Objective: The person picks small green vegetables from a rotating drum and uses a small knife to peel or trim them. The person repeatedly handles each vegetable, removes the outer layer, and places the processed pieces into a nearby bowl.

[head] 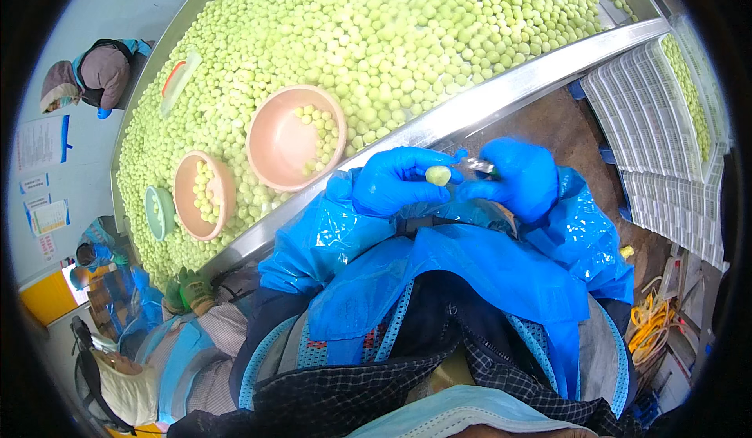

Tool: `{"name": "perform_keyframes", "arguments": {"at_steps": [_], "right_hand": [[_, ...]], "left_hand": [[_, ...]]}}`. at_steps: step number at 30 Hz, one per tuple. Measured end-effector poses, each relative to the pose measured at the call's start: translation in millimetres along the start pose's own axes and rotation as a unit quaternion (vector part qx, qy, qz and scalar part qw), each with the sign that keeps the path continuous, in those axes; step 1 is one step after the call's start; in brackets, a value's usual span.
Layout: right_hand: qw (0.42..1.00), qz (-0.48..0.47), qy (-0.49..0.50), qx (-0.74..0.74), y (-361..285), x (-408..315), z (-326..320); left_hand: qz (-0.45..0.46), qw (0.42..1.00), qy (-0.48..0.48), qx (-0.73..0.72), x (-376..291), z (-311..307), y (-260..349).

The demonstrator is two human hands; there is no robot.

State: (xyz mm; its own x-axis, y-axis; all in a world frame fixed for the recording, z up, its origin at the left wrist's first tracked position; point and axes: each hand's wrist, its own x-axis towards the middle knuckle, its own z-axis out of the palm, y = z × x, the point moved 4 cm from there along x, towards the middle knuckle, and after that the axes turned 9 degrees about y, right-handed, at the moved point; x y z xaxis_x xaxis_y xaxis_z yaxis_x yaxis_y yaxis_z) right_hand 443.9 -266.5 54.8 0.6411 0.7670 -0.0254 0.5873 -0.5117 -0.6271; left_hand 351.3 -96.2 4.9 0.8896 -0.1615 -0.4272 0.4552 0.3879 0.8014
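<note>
My left hand (390, 182), in a blue glove, holds one pale green round piece of produce (438, 175) between thumb and fingers. Close beside it, my right hand (517, 176), also gloved in blue, is closed around a small tool with a shiny metal part (479, 166); its exact kind is blurred. Both hands are just on my side of the metal rim (452, 122) of a large table. Many similar green balls (376, 44) cover the table. A larger pink bowl (288, 138) and a smaller pink bowl (187, 194) there hold some paler balls.
A small green bowl (157, 226) and a clear container with a red edge (176, 85) lie among the balls. White plastic crates (646, 120) are stacked at right, near coiled yellow hose or cord (651, 324). A co-worker with green gloves (194, 291) is at left; others stand beyond.
</note>
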Motion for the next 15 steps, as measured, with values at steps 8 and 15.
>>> {"name": "perform_keyframes", "arguments": {"at_steps": [8,15], "right_hand": [[0.994,-0.105,-0.036,0.009,-23.5,18.8,14.4],[0.992,-0.127,-0.013,-0.018,-31.7,19.1,14.8]], "left_hand": [[0.045,0.999,-0.011,-0.019,-8.9,-2.6,0.7],[0.057,0.998,-0.013,-0.038,-14.0,-0.6,3.8]]}}
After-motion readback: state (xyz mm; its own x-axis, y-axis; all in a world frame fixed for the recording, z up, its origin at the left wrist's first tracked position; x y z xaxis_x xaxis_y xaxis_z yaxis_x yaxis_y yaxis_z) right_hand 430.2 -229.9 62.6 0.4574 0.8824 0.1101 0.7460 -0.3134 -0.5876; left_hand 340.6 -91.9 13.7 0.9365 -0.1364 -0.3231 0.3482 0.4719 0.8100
